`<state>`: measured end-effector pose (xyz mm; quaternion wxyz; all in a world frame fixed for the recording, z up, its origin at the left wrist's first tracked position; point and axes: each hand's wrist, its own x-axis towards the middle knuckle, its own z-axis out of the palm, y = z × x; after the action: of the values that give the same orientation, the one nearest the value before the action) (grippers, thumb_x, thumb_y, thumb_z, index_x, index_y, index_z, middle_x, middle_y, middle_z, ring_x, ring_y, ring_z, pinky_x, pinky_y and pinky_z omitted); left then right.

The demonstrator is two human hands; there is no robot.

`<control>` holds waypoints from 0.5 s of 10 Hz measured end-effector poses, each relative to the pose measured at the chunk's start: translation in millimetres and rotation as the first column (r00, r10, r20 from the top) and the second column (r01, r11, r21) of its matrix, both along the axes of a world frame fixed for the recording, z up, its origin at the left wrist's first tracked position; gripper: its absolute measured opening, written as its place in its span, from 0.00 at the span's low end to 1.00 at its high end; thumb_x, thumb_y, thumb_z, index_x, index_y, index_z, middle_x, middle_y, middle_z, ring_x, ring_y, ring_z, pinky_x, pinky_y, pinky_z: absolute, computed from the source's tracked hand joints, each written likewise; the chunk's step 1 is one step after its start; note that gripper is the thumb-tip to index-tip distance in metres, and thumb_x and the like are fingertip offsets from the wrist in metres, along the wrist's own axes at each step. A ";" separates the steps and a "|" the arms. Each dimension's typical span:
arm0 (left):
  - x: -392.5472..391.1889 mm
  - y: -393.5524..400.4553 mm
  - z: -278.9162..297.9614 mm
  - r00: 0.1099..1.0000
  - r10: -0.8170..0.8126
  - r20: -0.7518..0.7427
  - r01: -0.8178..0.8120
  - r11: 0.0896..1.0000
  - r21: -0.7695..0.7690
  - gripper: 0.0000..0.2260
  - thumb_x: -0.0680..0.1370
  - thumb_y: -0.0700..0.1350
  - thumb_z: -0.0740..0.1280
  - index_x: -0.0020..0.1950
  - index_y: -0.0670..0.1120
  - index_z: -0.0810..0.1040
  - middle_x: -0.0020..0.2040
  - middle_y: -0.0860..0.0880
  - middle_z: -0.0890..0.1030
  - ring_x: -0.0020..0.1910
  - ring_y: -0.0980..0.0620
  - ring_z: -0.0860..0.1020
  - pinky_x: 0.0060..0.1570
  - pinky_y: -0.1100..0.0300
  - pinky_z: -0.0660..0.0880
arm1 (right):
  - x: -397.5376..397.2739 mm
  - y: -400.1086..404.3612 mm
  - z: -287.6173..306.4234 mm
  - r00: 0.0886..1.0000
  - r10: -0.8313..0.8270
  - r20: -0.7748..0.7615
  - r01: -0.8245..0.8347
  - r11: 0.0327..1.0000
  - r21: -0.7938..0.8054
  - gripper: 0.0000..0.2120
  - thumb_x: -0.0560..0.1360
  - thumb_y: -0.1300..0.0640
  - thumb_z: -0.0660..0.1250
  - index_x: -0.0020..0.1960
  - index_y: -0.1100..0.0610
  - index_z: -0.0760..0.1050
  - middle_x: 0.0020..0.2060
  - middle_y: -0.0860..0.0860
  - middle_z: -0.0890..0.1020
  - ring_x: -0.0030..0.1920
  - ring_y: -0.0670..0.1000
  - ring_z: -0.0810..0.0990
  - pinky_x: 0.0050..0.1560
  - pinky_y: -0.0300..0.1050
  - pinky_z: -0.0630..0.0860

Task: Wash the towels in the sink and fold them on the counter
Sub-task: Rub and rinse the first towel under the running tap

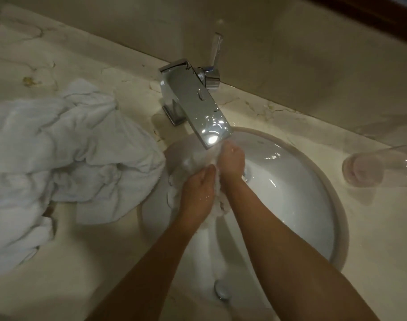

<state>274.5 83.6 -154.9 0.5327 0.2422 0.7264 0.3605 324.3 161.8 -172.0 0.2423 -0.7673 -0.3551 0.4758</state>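
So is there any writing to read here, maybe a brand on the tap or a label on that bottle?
None can be read.
Faucet: bare chrome with glare, no brand visible.
Clear bottle: lying on the counter, no label showing.
Towels: plain white, no tag visible.
Sink: a faint mark near the back rim, too blurred to read.

Dim, warm-toned wide-angle view, soft throughout. Glare spots shine on the chrome square-spouted tap (198, 105) and round white ceramic basin (290, 188). Edges bend and blur; forearm shadows darken the pale marble worktop (93, 262).
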 end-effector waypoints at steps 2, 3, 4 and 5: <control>-42.6 -12.3 -9.1 0.935 0.066 -0.349 -0.061 0.998 0.025 0.17 0.77 0.59 0.66 0.46 0.45 0.79 0.42 0.48 0.80 0.47 0.45 0.78 0.48 0.59 0.68 | 56.3 -50.5 23.8 0.844 -0.217 -0.490 0.099 0.962 -0.256 0.11 0.80 0.53 0.62 0.50 0.60 0.79 0.42 0.56 0.82 0.44 0.54 0.81 0.48 0.48 0.77; -21.7 -23.5 -6.9 0.855 0.062 -0.515 0.056 0.976 0.211 0.20 0.75 0.60 0.66 0.48 0.43 0.80 0.46 0.44 0.80 0.48 0.43 0.78 0.53 0.51 0.74 | 74.3 -69.2 5.8 0.979 -0.022 -0.201 0.064 0.977 0.203 0.15 0.83 0.57 0.59 0.38 0.54 0.71 0.33 0.41 0.75 0.36 0.44 0.74 0.40 0.39 0.71; -7.3 -23.3 -61.6 0.596 -0.153 -0.788 0.357 0.930 0.090 0.14 0.76 0.51 0.67 0.55 0.42 0.77 0.59 0.39 0.77 0.58 0.37 0.76 0.58 0.44 0.75 | 60.9 -78.6 -45.6 0.854 0.353 0.383 -0.487 0.801 0.348 0.11 0.81 0.54 0.59 0.43 0.57 0.74 0.43 0.50 0.78 0.49 0.54 0.75 0.50 0.46 0.69; -5.8 -20.7 -101.0 0.357 -0.210 -0.910 0.476 0.879 -0.016 0.18 0.78 0.47 0.65 0.66 0.43 0.71 0.70 0.38 0.73 0.68 0.38 0.74 0.64 0.45 0.72 | 44.8 -75.7 -94.3 0.693 0.401 0.599 -0.660 0.688 0.303 0.12 0.79 0.55 0.60 0.51 0.64 0.77 0.52 0.64 0.79 0.57 0.63 0.75 0.59 0.54 0.71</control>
<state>268.7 62.9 -255.9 0.0964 0.6074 0.7750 0.1455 369.1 86.1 -266.3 0.1789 -0.6287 -0.7274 0.2089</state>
